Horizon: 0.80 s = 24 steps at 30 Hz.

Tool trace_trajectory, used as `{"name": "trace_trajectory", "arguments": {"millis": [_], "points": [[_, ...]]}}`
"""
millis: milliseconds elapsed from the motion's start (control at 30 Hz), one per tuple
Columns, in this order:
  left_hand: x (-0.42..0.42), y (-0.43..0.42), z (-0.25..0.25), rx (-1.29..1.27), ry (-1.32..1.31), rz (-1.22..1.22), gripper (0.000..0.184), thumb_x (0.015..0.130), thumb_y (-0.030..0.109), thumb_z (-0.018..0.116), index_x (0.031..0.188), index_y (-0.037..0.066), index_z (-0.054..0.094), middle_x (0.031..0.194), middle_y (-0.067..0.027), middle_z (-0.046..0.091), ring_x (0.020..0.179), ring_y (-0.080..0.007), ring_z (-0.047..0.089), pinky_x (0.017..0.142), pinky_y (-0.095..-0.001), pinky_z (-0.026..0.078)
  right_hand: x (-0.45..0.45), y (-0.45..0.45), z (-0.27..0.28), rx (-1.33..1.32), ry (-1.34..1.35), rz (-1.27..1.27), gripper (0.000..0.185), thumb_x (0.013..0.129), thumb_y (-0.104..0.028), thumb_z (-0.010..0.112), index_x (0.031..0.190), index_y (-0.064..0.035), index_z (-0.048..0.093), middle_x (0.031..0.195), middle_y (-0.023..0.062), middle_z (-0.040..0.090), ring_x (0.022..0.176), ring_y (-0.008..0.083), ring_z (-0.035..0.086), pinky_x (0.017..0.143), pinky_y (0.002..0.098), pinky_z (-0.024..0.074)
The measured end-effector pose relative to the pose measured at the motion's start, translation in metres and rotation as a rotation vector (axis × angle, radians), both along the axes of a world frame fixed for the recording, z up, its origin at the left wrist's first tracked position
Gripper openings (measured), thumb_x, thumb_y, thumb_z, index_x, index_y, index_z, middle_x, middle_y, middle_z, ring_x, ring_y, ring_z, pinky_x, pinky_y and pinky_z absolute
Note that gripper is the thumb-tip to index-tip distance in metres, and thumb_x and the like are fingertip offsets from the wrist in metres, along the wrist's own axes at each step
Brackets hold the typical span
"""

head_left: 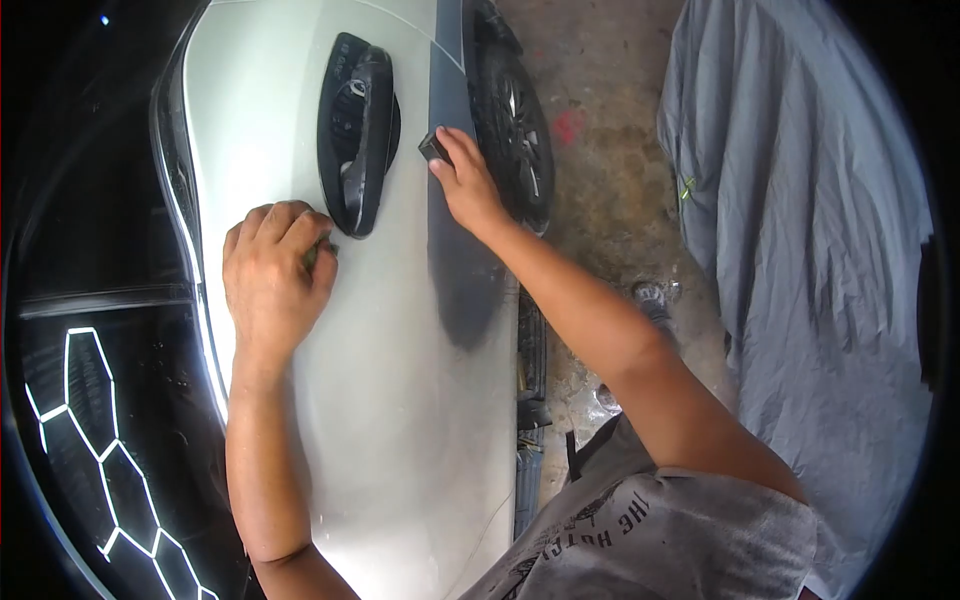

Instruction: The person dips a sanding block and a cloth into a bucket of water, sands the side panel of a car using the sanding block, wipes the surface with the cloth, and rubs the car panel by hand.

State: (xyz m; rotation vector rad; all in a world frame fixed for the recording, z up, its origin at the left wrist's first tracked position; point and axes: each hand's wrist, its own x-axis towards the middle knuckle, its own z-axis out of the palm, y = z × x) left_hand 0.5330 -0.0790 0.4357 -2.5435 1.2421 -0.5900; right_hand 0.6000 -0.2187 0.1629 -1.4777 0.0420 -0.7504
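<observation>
A pale silver-white car door [390, 400] fills the middle of the head view. My right hand [465, 178] is closed on a small dark block [434, 148], held against the panel at the edge of a dark grey patch [466, 300]. Beside the lower end of the black door handle [372, 140], my left hand [275, 260] rests on the panel with its fingers curled. Something dark greenish [318, 252] shows between its thumb and fingers; its kind is hidden.
A car wheel [520, 130] stands past the panel's right edge, over a stained concrete floor [610, 160]. Grey cloth [800, 220] hangs in folds at the right. Dark window glass [100, 400] at the left reflects hexagonal lights.
</observation>
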Motion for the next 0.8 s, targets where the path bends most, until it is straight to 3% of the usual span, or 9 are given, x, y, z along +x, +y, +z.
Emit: {"name": "trace_trajectory", "arguments": {"millis": [100,200,467,533,667,733,800], "points": [[0.001,0.001,0.0,0.0,0.017,0.005,0.02,0.074,0.002,0.073,0.092,0.009,0.068,0.099,-0.0043,0.068,0.098,-0.0277,0.064,0.085,-0.0409,0.048,-0.054,0.039,-0.018,-0.087,0.036,-0.037,0.05,0.103,-0.019,0.06,0.148,0.0015,0.049,0.152,0.0254,0.046,0.139,0.0437,0.046,0.116,0.047,0.0378],[0.0,0.0,-0.001,-0.007,0.021,0.003,0.021,0.073,0.002,0.073,0.092,0.009,0.067,0.098,-0.0045,0.068,0.098,-0.028,0.064,0.086,-0.041,0.048,-0.144,0.084,-0.046,-0.114,0.015,0.085,0.055,0.1,-0.015,0.065,0.149,0.0,0.048,0.152,0.0256,0.045,0.139,0.0441,0.046,0.116,0.0485,0.0383],[0.0,0.0,-0.001,0.004,0.015,-0.005,0.023,0.073,0.0,0.073,0.092,0.009,0.067,0.098,-0.0049,0.068,0.098,-0.0282,0.064,0.088,-0.0412,0.048,0.0,0.001,-0.011,-0.032,0.009,-0.045,0.048,0.101,-0.014,0.061,0.145,0.0023,0.053,0.148,0.0255,0.05,0.136,0.0423,0.049,0.115,0.0447,0.0403],[0.001,0.0,-0.001,0.002,0.017,-0.004,0.023,0.073,0.0,0.074,0.093,0.009,0.067,0.098,-0.0048,0.068,0.098,-0.0282,0.064,0.088,-0.0412,0.048,-0.019,0.012,-0.011,-0.071,0.018,-0.063,0.048,0.101,-0.014,0.062,0.145,0.0025,0.053,0.149,0.0257,0.049,0.136,0.0427,0.049,0.115,0.0451,0.0405],[0.0,0.0,-0.001,0.01,0.026,0.007,0.024,0.073,0.0,0.074,0.094,0.009,0.066,0.099,-0.0047,0.068,0.098,-0.0282,0.064,0.088,-0.0412,0.048,-0.15,0.084,-0.031,-0.153,-0.002,0.077,0.054,0.097,-0.014,0.068,0.146,0.0007,0.053,0.151,0.0267,0.047,0.139,0.0428,0.048,0.115,0.0485,0.0397],[0.001,0.0,-0.001,0.006,0.019,0.009,0.024,0.073,0.0,0.073,0.093,0.009,0.066,0.099,-0.0045,0.068,0.098,-0.0282,0.064,0.088,-0.0412,0.048,-0.146,0.082,-0.035,-0.157,-0.01,0.078,0.052,0.097,-0.014,0.067,0.145,0.0013,0.053,0.151,0.0262,0.046,0.139,0.0426,0.047,0.116,0.0485,0.0385],[0.0,0.0,-0.002,0.003,0.014,0.005,0.023,0.072,0.0,0.074,0.092,0.009,0.066,0.099,-0.0045,0.068,0.098,-0.0281,0.064,0.088,-0.0411,0.048,-0.087,0.054,-0.017,-0.08,0.056,0.011,0.051,0.099,-0.016,0.065,0.145,0.0017,0.053,0.151,0.0259,0.047,0.138,0.0429,0.048,0.117,0.0474,0.038]]}}
